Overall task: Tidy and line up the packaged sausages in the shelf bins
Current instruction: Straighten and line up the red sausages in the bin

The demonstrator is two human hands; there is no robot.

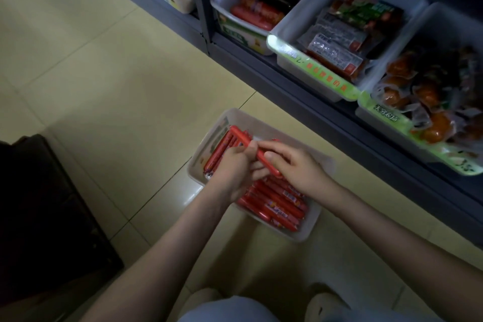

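Observation:
A white plastic bin (311, 227) sits on the tiled floor in front of me, filled with several red packaged sausages (277, 204). One red sausage (241, 136) is lifted above the bin, lying diagonally. My left hand (235, 167) pinches it near its middle from the left. My right hand (295, 165) grips its lower end with thumb on top. More sausages (219, 151) stand lined up along the bin's left wall, partly hidden by my hands.
A dark metal shelf (300, 91) runs diagonally at the right with several white bins: red sausages (258, 12), flat packets (339, 42), orange snack packs (428, 102). A black crate (44, 212) stands at the left. My knees are at the bottom edge.

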